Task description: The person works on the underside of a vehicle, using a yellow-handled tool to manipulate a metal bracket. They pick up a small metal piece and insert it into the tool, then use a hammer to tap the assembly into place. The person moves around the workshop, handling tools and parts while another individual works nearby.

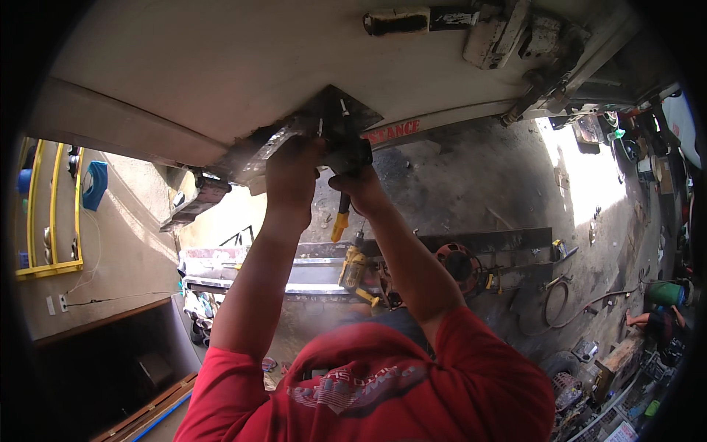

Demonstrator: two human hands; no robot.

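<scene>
Both my arms reach up to a dark, jagged-edged opening (339,99) in a pale, dirty panel (199,74). My left hand (293,162) is closed at the opening's lower edge, beside a torn metal strip (272,144). A thin bright piece stands just above its fingers; what the hand grips is hidden. Close on its right, my right hand (357,184) is closed around a dark, blocky tool (348,152). A black handle with a yellow end (340,226) hangs below that hand and seems to belong to the tool. The tool's exact kind is unclear.
Below my hands, a yellow power drill (353,267) rests by long metal beams (258,286). An orange reel (456,263) and a hose (567,313) lie to the right. Latch hardware (508,37) juts from the panel's upper right. A person (666,324) is at the far right.
</scene>
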